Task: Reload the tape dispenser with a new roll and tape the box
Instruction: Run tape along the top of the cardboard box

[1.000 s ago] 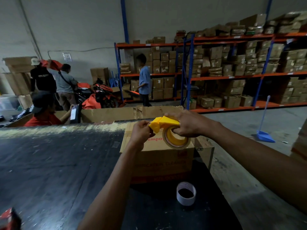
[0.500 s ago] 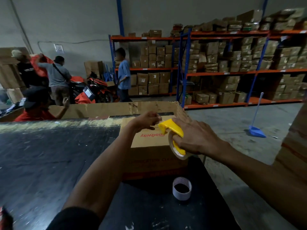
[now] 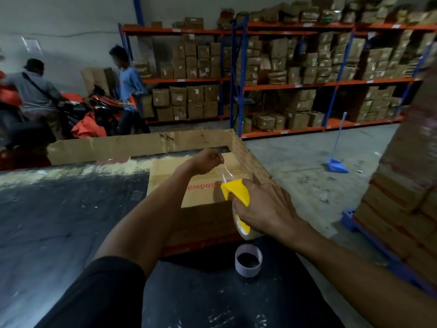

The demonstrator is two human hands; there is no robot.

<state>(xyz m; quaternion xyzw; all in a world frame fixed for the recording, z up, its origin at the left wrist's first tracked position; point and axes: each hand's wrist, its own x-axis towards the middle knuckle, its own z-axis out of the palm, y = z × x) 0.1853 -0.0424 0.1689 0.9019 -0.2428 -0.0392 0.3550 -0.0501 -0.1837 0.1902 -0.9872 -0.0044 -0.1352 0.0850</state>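
Nearest, an empty tape core (image 3: 248, 260) stands on the dark table (image 3: 71, 221), just in front of the box (image 3: 189, 197). Right hand (image 3: 264, 209) is clamped on the yellow dispenser (image 3: 236, 194), held over the box's near right corner. Clear tape (image 3: 223, 172) stretches from the dispenser up to the left hand (image 3: 208, 159), whose fingers are pinched on its end above the box top. Beyond, a cardboard wall (image 3: 142, 145) edges the table; shelving (image 3: 283, 86) behind.
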